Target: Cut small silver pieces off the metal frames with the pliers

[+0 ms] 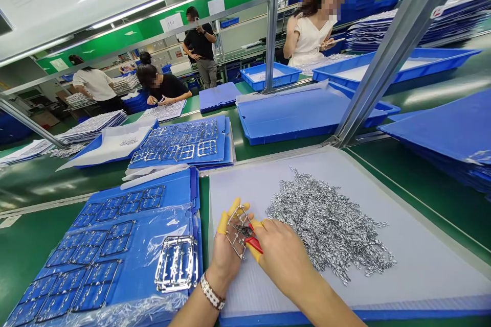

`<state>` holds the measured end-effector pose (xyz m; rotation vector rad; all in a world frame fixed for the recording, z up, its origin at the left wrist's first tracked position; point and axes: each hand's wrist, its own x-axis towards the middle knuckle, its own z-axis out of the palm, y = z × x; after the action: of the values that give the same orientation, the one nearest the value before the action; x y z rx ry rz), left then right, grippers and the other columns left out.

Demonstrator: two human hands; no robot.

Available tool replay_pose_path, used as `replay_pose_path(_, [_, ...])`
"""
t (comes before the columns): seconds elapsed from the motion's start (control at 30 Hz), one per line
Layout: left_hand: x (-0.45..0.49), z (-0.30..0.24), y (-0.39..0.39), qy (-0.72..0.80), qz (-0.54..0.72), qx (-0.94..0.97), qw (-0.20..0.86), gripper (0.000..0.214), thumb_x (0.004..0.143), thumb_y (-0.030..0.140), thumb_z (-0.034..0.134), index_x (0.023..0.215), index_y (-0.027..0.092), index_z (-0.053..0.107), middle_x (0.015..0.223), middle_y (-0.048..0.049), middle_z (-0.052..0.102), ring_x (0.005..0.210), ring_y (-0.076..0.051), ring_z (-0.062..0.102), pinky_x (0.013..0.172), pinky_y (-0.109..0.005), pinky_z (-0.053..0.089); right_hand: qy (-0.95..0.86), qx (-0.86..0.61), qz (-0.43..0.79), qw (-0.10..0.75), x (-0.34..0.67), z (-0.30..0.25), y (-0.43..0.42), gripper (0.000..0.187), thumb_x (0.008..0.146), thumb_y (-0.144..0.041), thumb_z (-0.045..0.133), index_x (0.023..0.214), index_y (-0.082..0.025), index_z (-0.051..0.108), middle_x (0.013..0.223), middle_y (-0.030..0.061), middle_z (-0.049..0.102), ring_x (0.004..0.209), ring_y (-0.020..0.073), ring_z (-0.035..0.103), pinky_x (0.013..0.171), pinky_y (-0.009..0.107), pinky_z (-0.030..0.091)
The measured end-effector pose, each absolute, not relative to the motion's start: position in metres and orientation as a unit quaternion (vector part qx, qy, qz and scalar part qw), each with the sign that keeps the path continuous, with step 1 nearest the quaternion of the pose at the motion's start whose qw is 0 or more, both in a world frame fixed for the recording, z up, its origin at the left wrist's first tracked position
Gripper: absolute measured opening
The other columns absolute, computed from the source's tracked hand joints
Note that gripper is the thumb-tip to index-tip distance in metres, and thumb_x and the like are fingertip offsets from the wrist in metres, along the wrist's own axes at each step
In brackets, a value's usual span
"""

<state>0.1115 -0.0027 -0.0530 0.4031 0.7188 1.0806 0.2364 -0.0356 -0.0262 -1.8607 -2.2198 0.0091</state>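
Observation:
My left hand (225, 250), with yellow finger cots on several fingertips, grips a small silvery sprue frame (235, 245) above the left edge of a white-lined tray (245, 291). My right hand (282, 253) is closed round red-handled cutting pliers (252, 241), whose dark jaws reach inside the frame. Whether the jaws touch a part there is too small to tell. Just right of my hands spreads a large pile of small shiny silver pieces (326, 225) on the white sheet. Nearest on the left, a stack of silvery frames (177, 264) lies on a blue sheet (141, 276).
More frames (82, 286) lie in rows on the blue sheets at left. Beyond are another frame-covered blue stack (180, 138), a blue tray (295, 112) and a slanting metal post (395, 56). Blue sheets (448, 133) are piled at right. Several people work or stand across the benches.

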Motion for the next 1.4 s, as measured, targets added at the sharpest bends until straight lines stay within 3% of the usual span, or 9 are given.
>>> replay_pose_path(0.13, [0.112, -0.049, -0.003, 0.315, 0.479, 0.152, 0.805, 0.049, 0.09, 0.048, 0.042, 0.124, 0.016, 0.059, 0.13, -0.0123, 0.057, 0.109, -0.024, 0.057, 0.087, -0.032, 0.046, -0.745, -0.654, -0.016, 0.134, 0.248, -0.024, -0.032, 0.021, 0.081, -0.026, 0.061, 0.101, -0.02, 0.062, 0.087, 0.0062, 0.067, 0.084, 0.0233, 0.06, 0.073, 0.034, 0.038])
replay_pose_path(0.33, [0.112, -0.053, -0.004, 0.305, 0.471, 0.14, 0.816, 0.052, 0.09, 0.05, 0.04, 0.122, 0.015, 0.06, 0.13, -0.0123, 0.057, 0.119, -0.025, 0.051, 0.092, -0.033, 0.043, -0.737, -0.668, 0.015, 0.1, 0.249, -0.023, -0.023, 0.018, 0.084, -0.032, 0.058, 0.096, -0.019, 0.063, 0.09, 0.0079, 0.067, 0.088, 0.0244, 0.059, 0.075, 0.035, 0.037])
replay_pose_path(0.6, [0.111, -0.052, -0.004, 0.328, 0.477, 0.179, 0.796, 0.051, 0.089, 0.051, 0.042, 0.121, 0.017, 0.062, 0.13, -0.0109, 0.058, 0.12, -0.026, 0.049, 0.094, -0.034, 0.041, -0.734, -0.671, 0.052, 0.089, 0.247, -0.019, -0.022, 0.02, 0.086, -0.03, 0.054, 0.1, -0.018, 0.063, 0.092, 0.0083, 0.067, 0.091, 0.0273, 0.059, 0.077, 0.039, 0.039])
replay_pose_path(0.97, [0.11, -0.055, -0.005, 0.33, 0.481, 0.194, 0.789, 0.047, 0.09, 0.048, 0.043, 0.119, 0.017, 0.062, 0.131, -0.0113, 0.056, 0.121, -0.025, 0.049, 0.094, -0.033, 0.042, -0.739, -0.668, 0.035, 0.081, 0.249, -0.02, -0.021, 0.015, 0.083, -0.02, 0.055, 0.093, -0.018, 0.065, 0.087, 0.0073, 0.067, 0.084, 0.0243, 0.062, 0.072, 0.034, 0.039])
replay_pose_path(1.17, [0.107, -0.049, 0.0, 0.261, 0.479, 0.138, 0.827, 0.051, 0.09, 0.05, 0.04, 0.121, 0.014, 0.059, 0.132, -0.0152, 0.054, 0.111, -0.029, 0.055, 0.084, -0.041, 0.049, -0.726, -0.682, 0.04, 0.074, 0.259, -0.024, -0.032, 0.02, 0.085, -0.03, 0.055, 0.097, -0.018, 0.065, 0.092, 0.0095, 0.067, 0.091, 0.0253, 0.06, 0.075, 0.035, 0.038])
replay_pose_path(1.4, [0.107, -0.049, 0.001, 0.27, 0.482, 0.125, 0.824, 0.049, 0.09, 0.049, 0.041, 0.119, 0.014, 0.059, 0.129, -0.0146, 0.056, 0.11, -0.028, 0.057, 0.075, -0.036, 0.051, -0.728, -0.681, 0.067, 0.054, 0.254, -0.022, -0.035, 0.019, 0.086, -0.03, 0.052, 0.094, -0.017, 0.064, 0.093, 0.0095, 0.067, 0.091, 0.0268, 0.059, 0.076, 0.037, 0.037])
